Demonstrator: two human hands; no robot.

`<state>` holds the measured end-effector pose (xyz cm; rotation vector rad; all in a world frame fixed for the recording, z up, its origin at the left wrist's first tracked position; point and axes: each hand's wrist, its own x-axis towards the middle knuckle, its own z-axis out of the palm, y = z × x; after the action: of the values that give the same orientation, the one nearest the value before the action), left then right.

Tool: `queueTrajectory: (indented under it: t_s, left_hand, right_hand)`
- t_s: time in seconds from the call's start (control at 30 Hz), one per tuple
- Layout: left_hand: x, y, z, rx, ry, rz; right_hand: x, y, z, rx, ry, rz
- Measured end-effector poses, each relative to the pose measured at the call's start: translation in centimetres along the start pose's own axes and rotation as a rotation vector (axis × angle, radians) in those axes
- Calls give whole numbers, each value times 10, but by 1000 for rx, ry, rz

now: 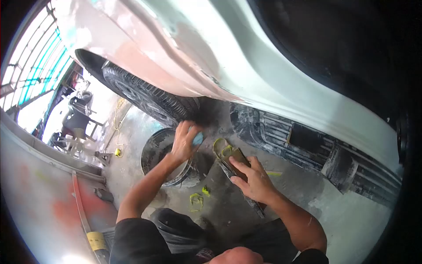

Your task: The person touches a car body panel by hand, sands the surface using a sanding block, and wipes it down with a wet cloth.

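Note:
Above the right rim of a dark bucket (145,159), my left hand (185,141) has its fingers curled round a light blue sponge (198,139). My right hand (252,178) grips a long, flat sanding block (239,159) that slants down toward my lap. Its far end, by a yellow-green loop (218,148), points toward the car. Both hands are below the car's side panel (176,66), which shows white and pinkish patches.
A tyre (145,94) stands behind the bucket. The dusty side step (277,136) runs along the car at the right. Yellow-green scraps (196,202) lie on the floor. At the left are a black stool (75,121) and a yellow cord (117,127).

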<state>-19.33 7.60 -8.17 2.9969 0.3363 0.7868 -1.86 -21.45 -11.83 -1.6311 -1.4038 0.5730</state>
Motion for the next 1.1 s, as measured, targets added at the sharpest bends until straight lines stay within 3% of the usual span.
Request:
queueTrajectory:
  t_s: [0.1,0.23,0.33,0.47,0.7,1.1]
  left_hand:
    - [-86,-28,16,57,-32,-245]
    - [-175,-49,32,168,-29,-542]
    - [-194,-45,32,-66,-146,-1030]
    - [-183,-35,34,33,-85,-846]
    - [-167,-17,27,136,-1,-786]
    - [-175,-18,31,143,72,-735]
  right_hand:
    - [-1,-11,-13,237,13,24]
    - [-1,-20,-12,323,49,2]
    - [-2,-20,-6,307,86,-21]
    - [-7,-25,-10,235,125,-56]
    - [0,-27,-21,-54,160,-229]
    - [7,-8,-20,107,20,-299]
